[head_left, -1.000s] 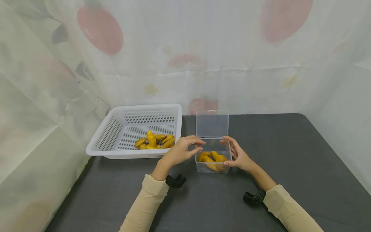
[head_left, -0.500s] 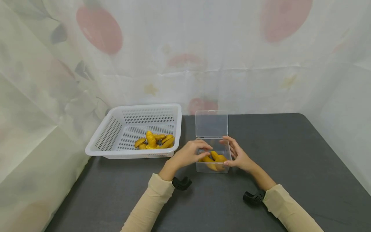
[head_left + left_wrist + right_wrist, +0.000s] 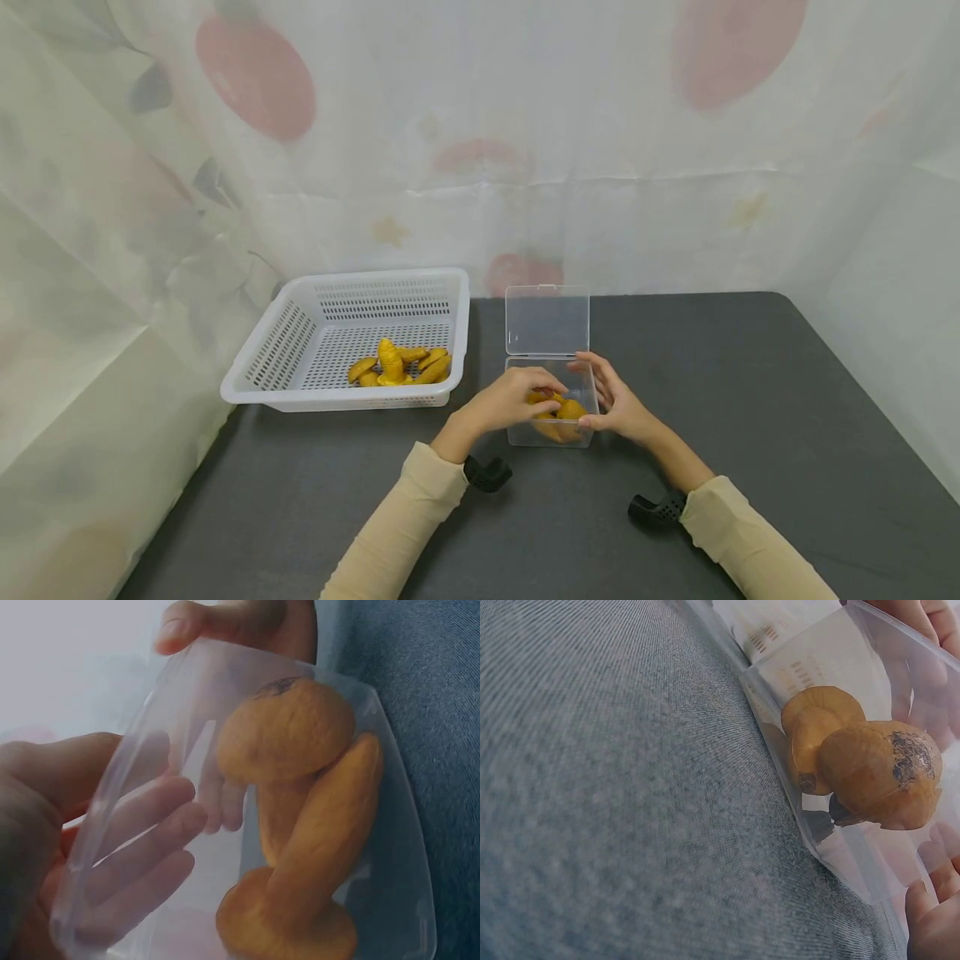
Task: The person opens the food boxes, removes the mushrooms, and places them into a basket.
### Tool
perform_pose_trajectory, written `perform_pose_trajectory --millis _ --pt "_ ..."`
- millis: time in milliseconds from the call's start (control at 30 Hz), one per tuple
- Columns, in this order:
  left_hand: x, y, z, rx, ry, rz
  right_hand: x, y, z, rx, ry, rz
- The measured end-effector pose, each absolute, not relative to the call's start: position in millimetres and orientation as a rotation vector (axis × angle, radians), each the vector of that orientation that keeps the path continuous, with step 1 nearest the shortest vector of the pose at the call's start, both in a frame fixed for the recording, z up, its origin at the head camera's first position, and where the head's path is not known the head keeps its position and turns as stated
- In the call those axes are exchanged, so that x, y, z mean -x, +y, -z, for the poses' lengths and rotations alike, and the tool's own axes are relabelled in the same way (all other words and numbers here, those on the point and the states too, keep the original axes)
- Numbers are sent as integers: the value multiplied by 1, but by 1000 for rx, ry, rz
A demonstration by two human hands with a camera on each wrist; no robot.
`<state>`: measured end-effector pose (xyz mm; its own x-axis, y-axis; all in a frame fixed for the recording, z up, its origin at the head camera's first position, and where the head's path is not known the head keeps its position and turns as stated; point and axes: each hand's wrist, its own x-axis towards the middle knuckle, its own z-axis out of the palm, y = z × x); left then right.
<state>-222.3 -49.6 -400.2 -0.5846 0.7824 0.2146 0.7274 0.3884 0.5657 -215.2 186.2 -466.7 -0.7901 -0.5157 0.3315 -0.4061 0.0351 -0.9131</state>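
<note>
In the head view a small clear plastic box stands with its hinged lid raised at the back. It holds several yellow-brown mushrooms; the left wrist view shows one broad cap on top and a long stem beside it. My left hand reaches over the left wall into the box, fingers loosely bent above the mushrooms and pinching nothing. My right hand grips the box's right wall, thumb at the front corner and fingers behind.
A white perforated basket stands left of the box with several more yellow mushrooms at its near right corner. Dark cloth covers the table. A printed curtain hangs behind it.
My left hand has moved right and slightly down, from the box's left rim to over the mushrooms inside. The right hand and the box have stayed put.
</note>
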Motion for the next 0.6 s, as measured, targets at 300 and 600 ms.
perform_pose_trajectory --millis 300,600 --pt "227 -33 401 -1361 2499 -875 214 187 465 946 2152 1894" --pt "229 -29 402 -1275 2505 -795 215 186 468 957 2173 1880"
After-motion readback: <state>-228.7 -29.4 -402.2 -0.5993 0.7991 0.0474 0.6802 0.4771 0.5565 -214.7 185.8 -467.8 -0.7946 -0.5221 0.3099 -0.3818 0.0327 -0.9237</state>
